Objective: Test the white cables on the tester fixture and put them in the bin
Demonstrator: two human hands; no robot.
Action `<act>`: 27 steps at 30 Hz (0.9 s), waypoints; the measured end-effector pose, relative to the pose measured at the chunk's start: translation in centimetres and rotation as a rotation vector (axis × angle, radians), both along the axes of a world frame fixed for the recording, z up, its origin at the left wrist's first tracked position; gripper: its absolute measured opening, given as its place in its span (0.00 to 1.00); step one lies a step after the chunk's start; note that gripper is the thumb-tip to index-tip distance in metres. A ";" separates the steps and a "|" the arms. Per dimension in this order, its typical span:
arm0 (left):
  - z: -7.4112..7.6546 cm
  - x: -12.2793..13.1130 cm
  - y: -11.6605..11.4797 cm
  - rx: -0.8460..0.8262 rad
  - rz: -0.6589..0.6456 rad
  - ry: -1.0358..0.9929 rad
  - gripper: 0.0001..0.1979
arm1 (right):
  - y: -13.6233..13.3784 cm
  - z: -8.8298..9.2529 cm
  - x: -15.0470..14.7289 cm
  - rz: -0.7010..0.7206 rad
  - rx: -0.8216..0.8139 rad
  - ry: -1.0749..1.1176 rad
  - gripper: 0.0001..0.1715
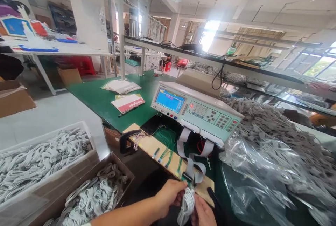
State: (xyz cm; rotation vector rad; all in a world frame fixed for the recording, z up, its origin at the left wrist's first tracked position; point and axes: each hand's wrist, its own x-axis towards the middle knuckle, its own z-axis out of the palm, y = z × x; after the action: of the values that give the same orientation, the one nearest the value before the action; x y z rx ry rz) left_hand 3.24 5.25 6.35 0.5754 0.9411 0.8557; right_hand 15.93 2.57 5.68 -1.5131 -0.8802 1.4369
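My left hand (169,194) and my right hand (203,212) meet at the bottom centre, both closed on a coiled bundle of white cable (187,205). The bundle's top end sits at a connector on the wooden test board (154,145), where green wires and grey ribbon cables (187,156) run up to a grey cable tester (196,112) with a blue screen. My right hand is partly cut off by the frame's lower edge.
A cardboard box (105,191) and a white bin (39,159) at lower left hold several coiled white cables. A large heap of grey cables in clear plastic (265,156) fills the right. Papers and a red booklet (128,102) lie on the green bench (97,100).
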 end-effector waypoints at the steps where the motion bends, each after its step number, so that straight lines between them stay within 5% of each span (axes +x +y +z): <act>1: 0.0 0.0 -0.3 0.024 0.007 -0.012 0.20 | -0.2 0.3 -0.3 -0.004 0.017 0.004 0.22; 12: 0.0 0.7 -3.4 0.077 -0.074 -0.068 0.25 | -4.0 0.7 -2.6 -0.232 0.217 0.062 0.13; 17: 0.2 1.3 -3.6 0.018 -0.050 -0.061 0.28 | -4.3 1.1 -1.8 -0.101 0.257 0.137 0.10; 22: -0.5 1.8 -3.8 0.025 -0.012 -0.094 0.26 | -3.3 0.3 -1.8 -0.222 0.204 0.071 0.10; 27: -1.5 1.1 -3.6 -0.017 0.011 -0.043 0.22 | -2.8 0.2 -1.8 -0.118 0.105 0.059 0.14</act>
State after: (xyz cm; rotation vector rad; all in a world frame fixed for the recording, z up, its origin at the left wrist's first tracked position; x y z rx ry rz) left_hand 4.37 1.62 4.88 0.5360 0.9122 0.8662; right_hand 14.11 -0.21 5.92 -1.4136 -0.8055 1.3227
